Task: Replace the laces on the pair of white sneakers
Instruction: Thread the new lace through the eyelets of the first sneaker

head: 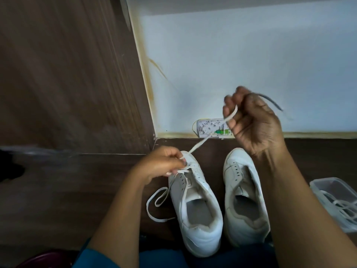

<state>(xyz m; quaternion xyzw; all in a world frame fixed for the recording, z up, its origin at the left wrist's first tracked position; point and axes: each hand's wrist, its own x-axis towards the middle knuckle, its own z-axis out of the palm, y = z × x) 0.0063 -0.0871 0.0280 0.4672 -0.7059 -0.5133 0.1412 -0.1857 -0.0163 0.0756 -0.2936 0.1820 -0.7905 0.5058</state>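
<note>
Two white sneakers stand side by side on the dark floor, toes toward the wall. The left sneaker (195, 207) has a white lace (199, 144) threaded through its front eyelets. My left hand (162, 163) pinches that lace at the toe end of the shoe. My right hand (251, 120) is raised and shut on the other part of the same lace, holding it taut above the floor; the free end trails out past my knuckles. A loose loop of lace lies on the floor left of this shoe. The right sneaker (245, 198) has bare eyelets.
A clear plastic container (336, 202) with white laces inside sits at the right edge. A pale wall with a small white box (210, 128) at its base is ahead. A brown wooden panel (67, 74) stands at the left.
</note>
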